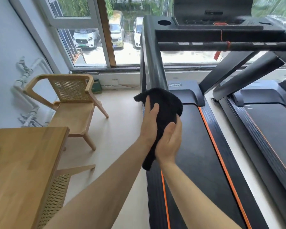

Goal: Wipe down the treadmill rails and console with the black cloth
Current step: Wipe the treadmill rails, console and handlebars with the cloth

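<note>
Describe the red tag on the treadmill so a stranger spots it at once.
Take the left treadmill. Its horizontal grip bar runs below the console. The red tag dangles beneath that bar on a red cord, the only red piece hanging below it.

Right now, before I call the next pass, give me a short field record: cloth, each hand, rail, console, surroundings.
cloth: black cloth bunched over the near end of the left rail
left: left hand grips the cloth's left side
right: right hand grips its lower part
console: console ahead, no hand on it
crossbar: crossbar with a red cord tied round it
surroundings: second treadmill to the right; chair and table to the left
</note>
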`<state>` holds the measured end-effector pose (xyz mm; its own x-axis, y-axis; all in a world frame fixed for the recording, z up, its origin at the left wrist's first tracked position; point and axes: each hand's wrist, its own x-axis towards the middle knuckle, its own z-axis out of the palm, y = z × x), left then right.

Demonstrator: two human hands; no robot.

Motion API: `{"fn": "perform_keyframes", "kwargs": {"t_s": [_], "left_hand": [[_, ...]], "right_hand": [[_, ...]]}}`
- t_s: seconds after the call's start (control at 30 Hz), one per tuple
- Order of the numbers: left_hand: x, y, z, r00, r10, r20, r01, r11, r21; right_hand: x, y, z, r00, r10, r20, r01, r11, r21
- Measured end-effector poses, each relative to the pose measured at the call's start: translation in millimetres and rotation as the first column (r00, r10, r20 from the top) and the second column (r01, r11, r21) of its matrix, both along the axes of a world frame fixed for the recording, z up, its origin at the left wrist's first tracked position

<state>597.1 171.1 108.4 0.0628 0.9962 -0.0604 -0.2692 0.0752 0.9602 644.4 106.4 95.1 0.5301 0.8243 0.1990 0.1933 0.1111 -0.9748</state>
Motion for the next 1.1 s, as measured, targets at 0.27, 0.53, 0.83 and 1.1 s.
{"fn": "perform_keyframes", "kwargs": {"t_s": [0.27,0.53,0.83,1.1], "left_hand": [[-1.2,10.1,-1.2,0.985,0.049,0.168,-0.021,0.986,-0.166],[21.8,-38.9,34.0,0.959,0.224,-0.173,-0.261,0.937,-0.232],[9.7,69.3,67.0,0.911,-0.039,-0.411,-0.092,0.951,-0.294],[14.6,158.9,82.4,0.856,-0.019,-0.517,-0.133,0.958,-0.255]], "right_hand": [[-4.0,-1.0,4.0,0.996,0.014,0.091,-0.008,0.998,-0.061],[52.4,54.9,47.4,0.838,0.243,-0.488,-0.402,0.88,-0.253],[40.7,55.9,66.3,0.915,0.291,-0.281,-0.381,0.852,-0.359],[54.0,193.4,85.2,0.859,0.373,-0.35,-0.502,0.748,-0.434]]}}
